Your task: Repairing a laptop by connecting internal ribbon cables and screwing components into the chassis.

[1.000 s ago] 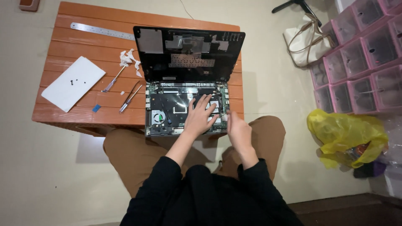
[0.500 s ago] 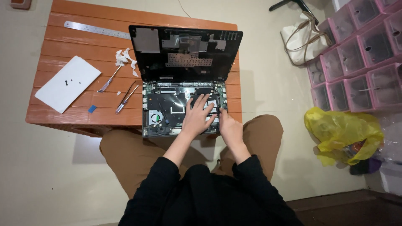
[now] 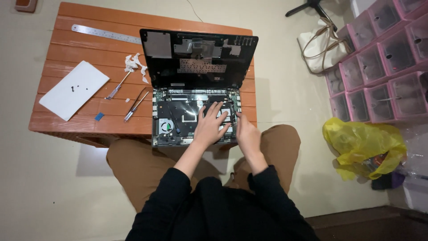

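The opened laptop [image 3: 196, 116] lies at the desk [image 3: 67, 58] front edge, so I reach inside: my left hand [image 3: 210, 126] presses flat, released; my right hand [image 3: 246, 135] rests beside it, grasping nothing.

the table [image 3: 80, 49] is slatted wood, reddish and fairly matt. on it the opened laptop [image 3: 196, 111] shows dull black plastic, with bare metal and green circuit board inside; its raised panel at 12 o'clock has a soft gloss. bare left hand [image 3: 209, 127] and right hand [image 3: 246, 136] rest on it. at 10 o'clock lies a shiny steel ruler [image 3: 104, 34]; at 9 o'clock a smooth white paper sheet [image 3: 73, 90] and metal-shafted screwdrivers [image 3: 133, 106]. at 3 o'clock a crinkled, glossy yellow plastic bag [image 3: 361, 145].
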